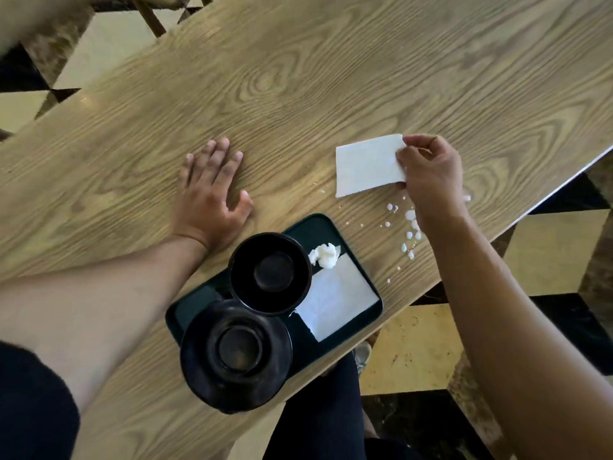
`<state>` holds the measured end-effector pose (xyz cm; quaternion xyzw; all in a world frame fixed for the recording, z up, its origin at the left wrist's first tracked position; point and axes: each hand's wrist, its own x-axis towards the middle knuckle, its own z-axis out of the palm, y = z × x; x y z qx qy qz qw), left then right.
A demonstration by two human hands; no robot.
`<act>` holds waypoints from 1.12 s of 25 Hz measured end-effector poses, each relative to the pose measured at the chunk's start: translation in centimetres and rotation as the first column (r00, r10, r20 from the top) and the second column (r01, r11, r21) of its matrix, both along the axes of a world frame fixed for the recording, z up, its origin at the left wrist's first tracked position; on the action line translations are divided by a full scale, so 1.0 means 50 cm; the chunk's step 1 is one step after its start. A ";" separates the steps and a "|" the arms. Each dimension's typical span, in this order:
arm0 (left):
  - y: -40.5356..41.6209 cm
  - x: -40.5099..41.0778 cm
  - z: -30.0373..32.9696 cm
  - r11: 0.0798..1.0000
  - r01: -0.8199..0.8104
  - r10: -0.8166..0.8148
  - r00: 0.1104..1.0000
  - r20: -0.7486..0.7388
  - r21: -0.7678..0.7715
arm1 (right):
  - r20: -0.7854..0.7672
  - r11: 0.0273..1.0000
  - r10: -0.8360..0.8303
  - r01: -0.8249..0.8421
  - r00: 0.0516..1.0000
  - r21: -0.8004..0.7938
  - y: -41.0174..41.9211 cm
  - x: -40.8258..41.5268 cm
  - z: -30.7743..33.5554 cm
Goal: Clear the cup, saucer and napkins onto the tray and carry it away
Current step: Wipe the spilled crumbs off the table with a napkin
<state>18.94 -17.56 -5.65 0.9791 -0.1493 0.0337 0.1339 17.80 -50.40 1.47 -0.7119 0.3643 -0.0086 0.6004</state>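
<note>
A dark green tray [326,224] lies at the near edge of the wooden table [298,78]. On it stand a black cup [270,273] and a black saucer [235,353], the saucer overhanging the tray's near end. A flat white napkin [335,297] and a crumpled white napkin [324,255] also lie on the tray. My right hand [431,175] pinches the edge of another flat white napkin [366,166] on the table beyond the tray. My left hand [212,190] rests flat on the table to the left, fingers spread.
Several white crumbs [409,227] are scattered on the table under my right wrist, close to the table's right edge. A chair's wooden legs [152,14] show at the far left. Patterned floor tiles [414,350] lie beyond the table's edges.
</note>
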 end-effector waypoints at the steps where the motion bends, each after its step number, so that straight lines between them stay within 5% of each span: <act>1: 0.001 -0.001 -0.001 1.000 0.001 -0.001 1.000 0.000 0.001 | -0.033 0.996 0.028 -0.030 0.999 -0.089 -0.006 0.026 -0.005; 3: 0.000 -0.004 -0.003 1.000 0.008 -0.008 1.000 0.006 0.010 | -0.094 0.941 0.089 -0.114 0.992 -0.318 -0.013 0.055 -0.010; 5: 0.002 -0.002 -0.003 1.000 0.006 -0.006 1.000 0.011 0.010 | -0.106 0.777 0.175 -0.204 0.979 -0.596 -0.005 0.060 -0.019; 7: 0.002 -0.004 -0.005 1.000 0.002 -0.002 1.000 0.025 0.013 | -0.144 0.632 0.309 -0.316 0.940 -0.708 0.022 0.054 -0.029; 10: -0.001 -0.003 -0.008 1.000 0.016 -0.016 0.999 0.046 0.008 | -0.269 0.599 0.425 -0.491 0.865 -0.633 0.059 0.054 -0.040; 17: -0.002 -0.004 -0.007 1.000 0.013 -0.013 0.999 0.044 0.010 | -0.139 0.667 0.491 -0.473 0.860 -0.576 0.125 0.154 -0.061; 19: -0.003 -0.006 -0.006 1.000 0.015 -0.015 0.999 0.043 0.017 | -0.072 0.569 0.689 -0.600 0.721 -0.562 0.163 0.150 -0.064; 21: -0.004 -0.005 -0.006 1.000 0.018 -0.018 0.999 0.032 0.023 | -0.019 0.344 0.906 -0.760 0.423 -0.551 0.170 0.117 -0.069; 24: -0.004 -0.006 -0.005 1.000 0.015 -0.016 0.999 0.036 0.028 | -0.023 0.107 0.990 -0.839 0.141 -0.534 0.094 0.077 -0.071; 26: -0.005 -0.007 -0.005 0.999 0.012 -0.013 0.999 0.035 0.032 | -0.084 0.082 0.985 -0.837 0.151 -0.541 0.033 0.094 -0.064; 28: -0.006 -0.005 -0.004 0.999 0.012 -0.013 1.000 0.023 0.037 | -0.115 0.216 0.936 -0.802 0.332 -0.557 -0.001 0.126 -0.060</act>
